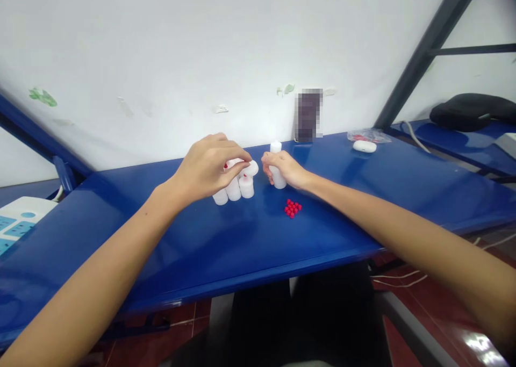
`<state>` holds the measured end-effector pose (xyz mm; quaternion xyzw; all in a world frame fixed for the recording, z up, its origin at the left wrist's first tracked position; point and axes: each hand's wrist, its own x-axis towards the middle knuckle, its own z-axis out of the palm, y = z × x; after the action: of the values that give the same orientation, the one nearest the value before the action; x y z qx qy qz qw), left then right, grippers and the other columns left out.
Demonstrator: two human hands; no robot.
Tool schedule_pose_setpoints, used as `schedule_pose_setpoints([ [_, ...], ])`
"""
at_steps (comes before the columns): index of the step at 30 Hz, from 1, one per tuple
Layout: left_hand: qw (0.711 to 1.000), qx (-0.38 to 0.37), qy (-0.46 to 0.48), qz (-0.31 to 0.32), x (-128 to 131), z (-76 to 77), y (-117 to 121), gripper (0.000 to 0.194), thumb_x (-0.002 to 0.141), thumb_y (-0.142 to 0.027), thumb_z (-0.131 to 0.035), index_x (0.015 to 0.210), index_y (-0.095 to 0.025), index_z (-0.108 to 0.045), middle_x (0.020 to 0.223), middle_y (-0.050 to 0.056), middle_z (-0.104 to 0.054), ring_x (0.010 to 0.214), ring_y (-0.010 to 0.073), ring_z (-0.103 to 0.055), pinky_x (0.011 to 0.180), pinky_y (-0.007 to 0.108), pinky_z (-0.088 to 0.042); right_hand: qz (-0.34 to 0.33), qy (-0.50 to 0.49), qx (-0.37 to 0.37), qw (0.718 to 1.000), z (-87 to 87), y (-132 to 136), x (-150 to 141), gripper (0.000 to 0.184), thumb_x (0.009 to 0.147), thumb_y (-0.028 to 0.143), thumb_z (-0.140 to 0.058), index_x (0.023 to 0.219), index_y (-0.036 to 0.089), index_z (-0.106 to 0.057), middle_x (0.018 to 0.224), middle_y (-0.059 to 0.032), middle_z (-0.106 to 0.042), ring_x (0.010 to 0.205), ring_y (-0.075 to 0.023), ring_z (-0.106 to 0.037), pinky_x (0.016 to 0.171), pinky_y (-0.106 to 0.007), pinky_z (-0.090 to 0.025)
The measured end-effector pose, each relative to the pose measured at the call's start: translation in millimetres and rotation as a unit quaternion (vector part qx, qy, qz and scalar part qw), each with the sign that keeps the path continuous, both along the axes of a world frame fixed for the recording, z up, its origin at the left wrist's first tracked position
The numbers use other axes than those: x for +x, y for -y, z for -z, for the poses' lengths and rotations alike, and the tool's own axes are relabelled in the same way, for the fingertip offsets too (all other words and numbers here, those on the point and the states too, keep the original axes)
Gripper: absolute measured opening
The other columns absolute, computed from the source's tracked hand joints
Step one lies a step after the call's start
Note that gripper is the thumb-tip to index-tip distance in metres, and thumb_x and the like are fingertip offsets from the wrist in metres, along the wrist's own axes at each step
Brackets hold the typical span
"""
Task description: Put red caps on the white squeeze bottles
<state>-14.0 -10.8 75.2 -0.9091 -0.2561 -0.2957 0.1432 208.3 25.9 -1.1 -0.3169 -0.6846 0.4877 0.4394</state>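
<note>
My left hand (213, 165) is over a cluster of small white plastic bottles (234, 191), its thumb and index finger closed on a white round cap (251, 168). Bits of red show among the bottles near my fingertips, and the hand covers part of the group. My right hand (285, 168) wraps around an upright white bottle (279, 180) that stands on the blue table. Just in front of that bottle lies a tight patch of several small red pieces (292, 208).
Against the wall leans a phone-like object (308, 114), blurred out. A white earbud case (364, 146) and a clear plastic bag (368, 136) with red bits lie at the right. A white power strip (24, 216) sits at the far left of the blue table (226, 254).
</note>
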Motion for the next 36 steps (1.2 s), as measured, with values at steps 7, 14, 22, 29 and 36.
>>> schedule_pose_setpoints([
  [7,0.997,-0.018,-0.072,-0.006,-4,4.2,-15,0.02,0.092,-0.031,-0.057,0.094,-0.024,-0.076,0.087,0.003,-0.075,0.088,0.0226,-0.055,0.083,0.04,-0.039,0.004,-0.004,0.049,0.999,0.6,0,-1,0.028,0.075,0.019,-0.055,0.047,0.017,-0.049,0.059,0.0028,-0.049,0.045,-0.0074,-0.049,0.046,-0.023,-0.042],
  [14,1.0,-0.025,-0.01,-0.015,-4,6.9,-10,0.019,0.09,-0.034,-0.06,0.095,-0.024,-0.074,0.088,0.004,-0.074,0.089,0.023,-0.058,0.083,0.039,-0.04,0.019,0.015,0.053,0.998,-3.6,3,0,0.027,0.075,0.02,-0.053,0.048,0.017,-0.05,0.052,0.002,-0.05,0.045,-0.0093,-0.048,0.048,-0.025,-0.04],
  [22,0.96,-0.055,0.246,-0.124,-41,11.1,-1,0.038,0.089,-0.035,-0.057,0.055,-0.018,-0.05,0.049,-0.003,-0.045,0.05,0.0106,-0.041,0.057,0.028,-0.037,-0.003,0.055,0.057,0.997,-2.5,6,3,0.022,0.078,0.026,-0.061,0.058,0.016,-0.056,0.052,0.0002,-0.06,0.05,-0.0111,-0.054,0.053,-0.024,-0.041],
  [29,0.948,-0.299,0.016,-0.109,-64,40.7,9,0.044,0.086,-0.048,-0.06,0.057,-0.016,-0.056,0.051,-0.003,-0.05,0.049,0.0085,-0.04,0.051,0.024,-0.033,0.006,0.175,0.152,0.973,-3.7,10,0,0.017,0.077,0.028,-0.064,0.067,0.015,-0.062,0.059,0.0034,-0.056,0.057,-0.0095,-0.048,0.058,-0.023,-0.037],
  [36,0.945,-0.292,-0.039,-0.144,-56,45.2,9,0.058,0.086,-0.055,-0.059,0.047,-0.017,-0.041,0.046,-0.003,-0.041,0.044,0.0075,-0.032,0.048,0.024,-0.025,0.008,0.257,0.178,0.95,-7.3,16,-4,0.022,0.077,0.034,-0.064,0.068,0.015,-0.065,0.062,0.0015,-0.059,0.06,-0.0106,-0.048,0.059,-0.023,-0.036],
])
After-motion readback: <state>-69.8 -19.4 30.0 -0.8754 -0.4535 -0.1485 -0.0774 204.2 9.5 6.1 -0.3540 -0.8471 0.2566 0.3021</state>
